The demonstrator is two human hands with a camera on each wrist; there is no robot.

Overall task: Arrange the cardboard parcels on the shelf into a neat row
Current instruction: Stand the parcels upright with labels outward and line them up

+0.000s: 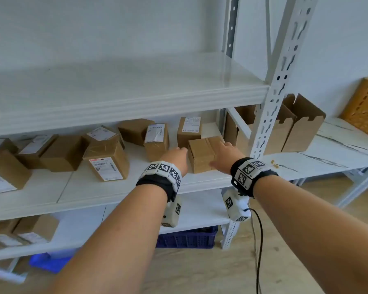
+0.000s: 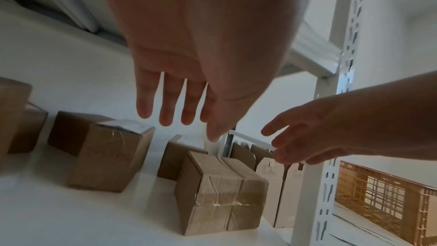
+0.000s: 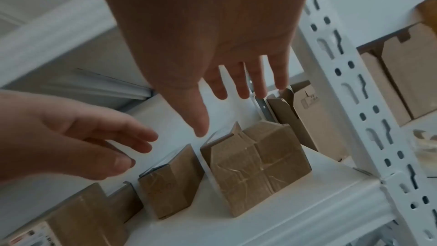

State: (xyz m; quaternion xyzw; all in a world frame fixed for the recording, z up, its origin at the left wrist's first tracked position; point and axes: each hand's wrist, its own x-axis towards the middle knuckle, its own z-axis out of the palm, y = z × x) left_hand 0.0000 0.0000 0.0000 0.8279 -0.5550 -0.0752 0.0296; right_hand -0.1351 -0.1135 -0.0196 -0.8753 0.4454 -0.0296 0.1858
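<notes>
Several brown cardboard parcels lie scattered at odd angles along the white middle shelf [image 1: 136, 187]. A plain taped parcel [image 1: 201, 155] sits at the right end, near the front edge. My left hand [image 1: 179, 154] is just left of it and my right hand [image 1: 225, 150] is over its right top edge. Both hands are open with fingers spread and hold nothing. In the left wrist view the left fingers [image 2: 165, 108] hang above the taped parcel [image 2: 220, 192] without touching. In the right wrist view the right fingers [image 3: 243, 83] are likewise clear of the taped parcel [image 3: 255, 167].
Labelled parcels stand close behind and left of the taped one [image 1: 156, 141] [image 1: 189, 130]; a tilted one [image 1: 107, 161] lies further left. The white slotted upright [image 1: 270, 115] stands just right of my right hand. Open folded cartons [image 1: 295, 128] sit on the table beyond. A blue crate [image 1: 187, 238] sits below.
</notes>
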